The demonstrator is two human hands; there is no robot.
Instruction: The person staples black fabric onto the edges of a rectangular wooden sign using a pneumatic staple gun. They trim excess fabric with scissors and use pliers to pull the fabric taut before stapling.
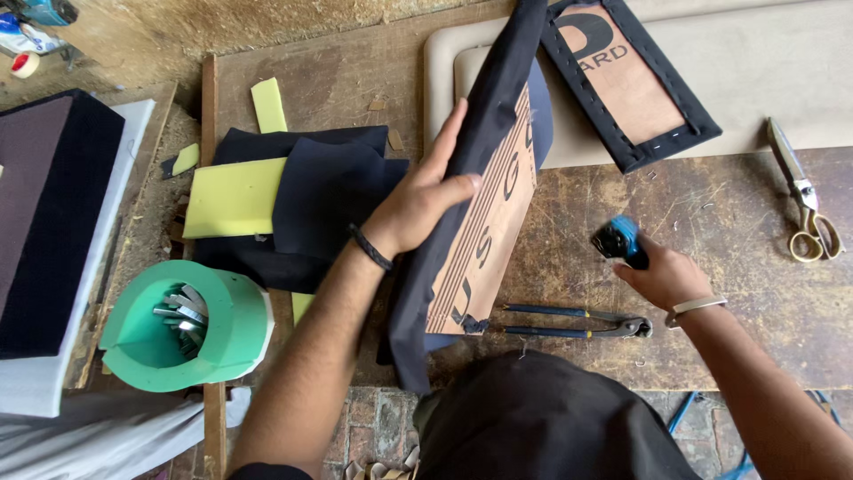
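your left hand (419, 197) is lying flat and spread against the dark fabric (484, 116) wrapped over a brown board panel (493, 227) — fingers stretched along the cloth edge, pressing the panel as it is standing tilted on the wooden workbench (711, 204). your right hand (662, 276) is closing around a small blue and black tool (619, 240), gripping it just to the right of the panel's lower half. a pair of dark-handled pincers (577, 322) is lying on the bench between the panel's bottom corner and your right wrist. further right, scissors with gold handles (804, 200) are resting well apart from both hands. a second board (626, 76), already edged in black cloth, is sitting near the top on a beige cushion (782, 71). to your left, yellow foam pieces (233, 197) and loose dark cloth (329, 191) are lying beside the panel — and a green foam roll (191, 324) is holding metal pieces.
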